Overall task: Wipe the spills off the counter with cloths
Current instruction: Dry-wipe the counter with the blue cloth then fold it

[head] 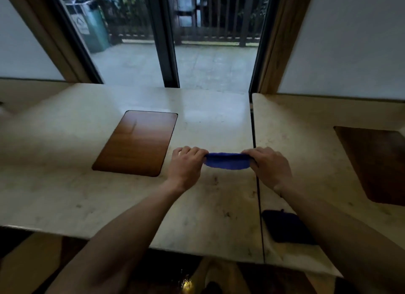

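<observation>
Two hands gripped one blue cloth (228, 161): our left hand (186, 164) and right hand (270, 166) pinched its ends, stretched just above the surface (208, 127). We judged wiping not begun; next, press it flat onto the stains. Dark cloth (285, 228) lay nearer.

Both arms are stretched out over the pale marble table (109, 195), with the left hand (186, 164) and right hand (270, 166) each pinching one end of a blue cloth (228, 161) so it's pulled into a short band between them, right by the seam where two slabs meet. A brown wooden inset panel (137, 142) sits just left of the left hand. A second, darker cloth (285, 228) lies flat near the front edge under the right forearm.
</observation>
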A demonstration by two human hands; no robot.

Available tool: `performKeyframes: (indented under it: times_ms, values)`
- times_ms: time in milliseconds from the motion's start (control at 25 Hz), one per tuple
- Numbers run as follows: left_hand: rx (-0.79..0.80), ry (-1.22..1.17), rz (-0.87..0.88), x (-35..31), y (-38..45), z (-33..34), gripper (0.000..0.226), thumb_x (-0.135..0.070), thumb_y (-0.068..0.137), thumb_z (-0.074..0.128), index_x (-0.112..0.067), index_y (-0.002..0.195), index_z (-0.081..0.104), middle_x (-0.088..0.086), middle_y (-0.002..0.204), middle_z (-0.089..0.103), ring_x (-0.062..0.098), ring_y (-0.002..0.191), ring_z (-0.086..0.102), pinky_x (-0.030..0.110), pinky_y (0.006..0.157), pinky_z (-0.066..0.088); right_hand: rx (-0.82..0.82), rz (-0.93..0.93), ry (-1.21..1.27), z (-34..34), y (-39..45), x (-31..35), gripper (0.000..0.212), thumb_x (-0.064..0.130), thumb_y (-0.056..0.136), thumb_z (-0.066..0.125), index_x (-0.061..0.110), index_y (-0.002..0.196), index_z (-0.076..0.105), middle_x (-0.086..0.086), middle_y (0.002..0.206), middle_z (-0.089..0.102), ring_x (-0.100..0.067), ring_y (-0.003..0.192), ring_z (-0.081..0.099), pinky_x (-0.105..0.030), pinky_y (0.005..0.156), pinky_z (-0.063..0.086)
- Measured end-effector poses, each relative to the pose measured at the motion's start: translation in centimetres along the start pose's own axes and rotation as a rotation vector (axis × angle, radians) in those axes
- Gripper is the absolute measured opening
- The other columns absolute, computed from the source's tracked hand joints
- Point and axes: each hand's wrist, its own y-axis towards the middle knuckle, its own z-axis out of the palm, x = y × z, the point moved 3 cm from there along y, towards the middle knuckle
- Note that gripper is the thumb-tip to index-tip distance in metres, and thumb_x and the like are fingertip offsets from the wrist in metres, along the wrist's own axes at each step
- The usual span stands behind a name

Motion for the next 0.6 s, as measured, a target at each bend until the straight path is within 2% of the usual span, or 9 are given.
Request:
performKeyframes:
  times_ms: [80,280,360,480,560,600]
  values:
    - [-0.015,0.008,-0.029,0.2,-2.6,-0.7,0.016,-0.019,0.091,0.058,-0.024,0.105,0.065,-0.001,0.097,0.071,0.028,0.085,0.062,0.039,0.079,0.043,0.011,0.001,-0.016,0.3,-1.4,1.3,0.033,0.013,0.091,0.054,0.025,0.12,0.064,-0.004,0.108,0.07,-0.032,0.09,0.061,-0.042,0.071,0.046]
    - [0.101,0.045,-0.047,-0.7,-7.6,-1.0,0.016,-0.019,0.093,0.056,-0.026,0.106,0.062,-0.001,0.098,0.07,0.027,0.088,0.061,0.039,0.084,0.04,0.121,-0.008,-0.048,0.7,-5.5,3.5,0.038,0.014,0.094,0.046,0.029,0.126,0.061,-0.001,0.112,0.069,-0.029,0.096,0.059,-0.041,0.08,0.045]
    - [0.095,0.042,-0.057,-1.0,-7.7,-1.3,0.015,-0.019,0.092,0.057,-0.026,0.105,0.062,-0.001,0.096,0.07,0.027,0.088,0.06,0.039,0.084,0.04,0.081,0.018,-0.06,-0.1,-5.8,3.6,0.037,0.012,0.094,0.047,0.027,0.124,0.062,-0.002,0.111,0.069,-0.031,0.094,0.059,-0.043,0.079,0.045]
    - [0.102,-0.015,-0.055,-1.6,-7.8,-1.5,0.014,-0.021,0.093,0.056,-0.024,0.104,0.064,0.0,0.097,0.069,0.028,0.089,0.061,0.039,0.085,0.041,-0.014,0.023,-0.102,-0.7,-7.2,4.4,0.035,0.004,0.087,0.058,0.022,0.116,0.068,-0.004,0.105,0.072,-0.034,0.089,0.06,-0.042,0.072,0.046]
    - [0.198,-0.064,-0.012,-2.3,-9.4,-0.3,0.017,-0.026,0.096,0.053,-0.025,0.109,0.064,-0.001,0.105,0.068,0.024,0.096,0.059,0.038,0.089,0.04,0.008,0.077,-0.101,0.3,-9.8,5.0,0.037,0.004,0.087,0.06,0.022,0.117,0.067,-0.003,0.111,0.071,-0.033,0.095,0.061,-0.04,0.074,0.044]
    - [0.269,-0.085,0.019,-2.6,-10.6,0.6,0.02,-0.029,0.097,0.052,-0.027,0.113,0.063,-0.002,0.111,0.066,0.022,0.101,0.058,0.037,0.092,0.039,0.071,0.123,-0.088,1.3,-11.6,5.3,0.037,0.008,0.089,0.058,0.024,0.121,0.065,-0.001,0.118,0.068,-0.031,0.103,0.059,-0.041,0.079,0.043]
